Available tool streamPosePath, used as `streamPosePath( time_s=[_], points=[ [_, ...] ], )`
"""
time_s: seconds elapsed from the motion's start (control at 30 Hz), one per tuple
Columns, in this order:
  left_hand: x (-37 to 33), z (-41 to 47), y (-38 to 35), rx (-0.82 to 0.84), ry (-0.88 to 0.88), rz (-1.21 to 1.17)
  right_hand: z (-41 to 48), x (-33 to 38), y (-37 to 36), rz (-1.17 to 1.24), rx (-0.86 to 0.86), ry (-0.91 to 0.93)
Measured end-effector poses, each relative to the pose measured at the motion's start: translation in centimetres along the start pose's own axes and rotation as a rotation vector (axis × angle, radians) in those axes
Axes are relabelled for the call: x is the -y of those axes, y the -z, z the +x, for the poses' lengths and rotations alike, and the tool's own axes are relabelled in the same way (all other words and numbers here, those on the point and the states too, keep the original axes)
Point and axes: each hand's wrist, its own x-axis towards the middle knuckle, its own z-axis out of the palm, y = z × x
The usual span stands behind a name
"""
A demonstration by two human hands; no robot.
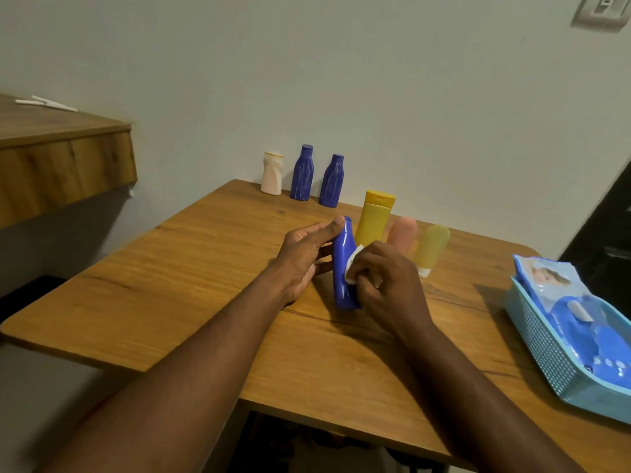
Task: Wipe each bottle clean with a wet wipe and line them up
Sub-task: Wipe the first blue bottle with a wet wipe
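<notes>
A blue bottle (342,268) stands on the wooden table (205,285) between my hands. My left hand (305,259) grips it from the left, the index fingertip on its cap. My right hand (386,285) pinches a folded white wet wipe (353,264) against the bottle's right side. Along the wall at the table's far edge stand a white bottle (272,174) and two blue bottles (302,173) (332,180) in a row. Behind my hands are a yellow bottle (375,216), a pink tube (403,233) and a pale yellow tube (432,249).
A light blue basket (546,363) holding a pack of wet wipes (563,302) sits at the table's right edge. A second wooden surface (61,155) juts out on the left, higher than the table. A dark door edge stands at the far right.
</notes>
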Motion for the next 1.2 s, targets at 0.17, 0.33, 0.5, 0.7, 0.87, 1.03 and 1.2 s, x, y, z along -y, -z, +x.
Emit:
streamPosePath(
  time_s=[0.17,0.33,0.5,0.7,0.87,1.03,1.2],
  points=[
    [0.0,0.0,0.0,0.033,0.004,0.022,0.4,-0.3,-0.2,-0.019,-0.003,-0.012],
    [0.0,0.0,0.1,0.029,-0.007,0.028,0.3,0.8,-0.1,-0.100,0.096,0.119],
    [-0.2,-0.2,-0.1,0.042,-0.015,0.039,0.5,0.6,-0.2,-0.098,0.026,0.059],
    [-0.1,-0.2,-0.2,0.052,-0.015,0.053,0.7,0.8,0.2,-0.077,0.077,0.080],
    [0.0,0.1,0.1,0.011,-0.006,-0.001,0.3,0.4,0.7,-0.021,0.052,0.032],
    [0.2,0.5,0.1,-0.028,-0.018,0.003,0.3,-1.1,0.8,0.030,0.039,-0.006],
    [0.1,0.6,0.4,-0.071,-0.040,-0.008,0.2,-0.1,1.2,0.117,0.248,-0.032]
  ],
)
